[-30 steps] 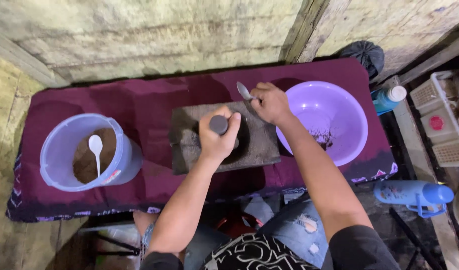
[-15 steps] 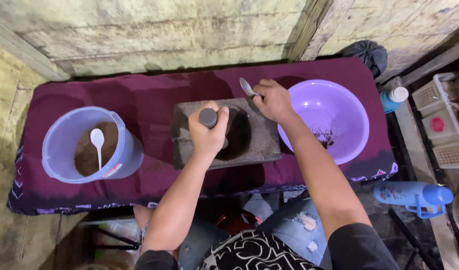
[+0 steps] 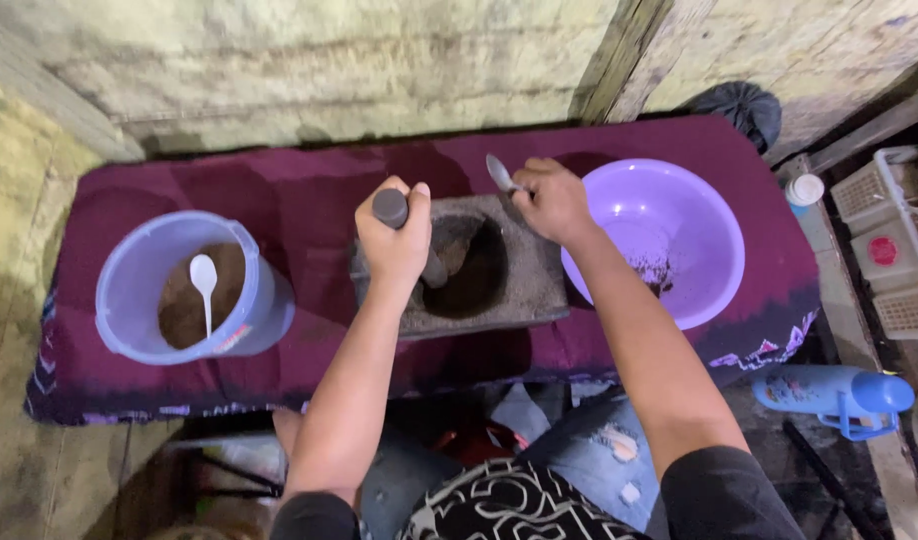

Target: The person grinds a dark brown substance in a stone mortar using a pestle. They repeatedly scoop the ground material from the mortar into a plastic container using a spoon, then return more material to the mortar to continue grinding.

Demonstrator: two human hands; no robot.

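Your left hand [image 3: 397, 240] had tipped the pestle [image 3: 391, 207] leftward, fist wrapped tight, its long axis slanting into the stone mortar [image 3: 524, 300]. Right hand [image 3: 551, 200] clutched a spoon [image 3: 500, 172] at the rim.

A makeshift home kitchen or food-preparation corner is indicated. A low bench draped in maroon cloth [image 3: 309, 200] is set against a rough, stained concrete wall [image 3: 309, 70]. A stone mortar [image 3: 489, 290], a bucket of brown powder [image 3: 184, 290] and a purple basin [image 3: 669, 240] are laid out. A blue flask [image 3: 839, 395] and plastic baskets [image 3: 894, 240] are seen on the floor.
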